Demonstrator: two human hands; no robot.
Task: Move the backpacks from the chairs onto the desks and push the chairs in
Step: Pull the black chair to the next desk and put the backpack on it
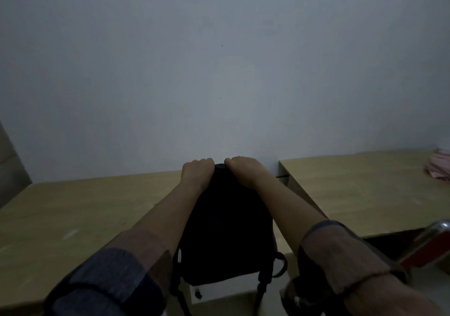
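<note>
Both hands curl over the top edge of the black backpack (226, 230), the left hand (197, 169) and right hand (241, 168) almost touching. This two-handed grip probably steadies the upright bag as it settles. The backpack hangs below the grip, resting on the near surface (85, 208), straps dangling over its front edge.

One backpack (226, 230), two desks (80, 208) (360, 191), two hands (197, 169) (243, 168)

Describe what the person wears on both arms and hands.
Both hands, left hand and right hand, are bare, with no gloves. The forearms are bare too. Each arm wears a loose sleeve pushed up near the elbow: blue-grey and brown patterned left sleeve, brownish dark-edged right sleeve.
</note>
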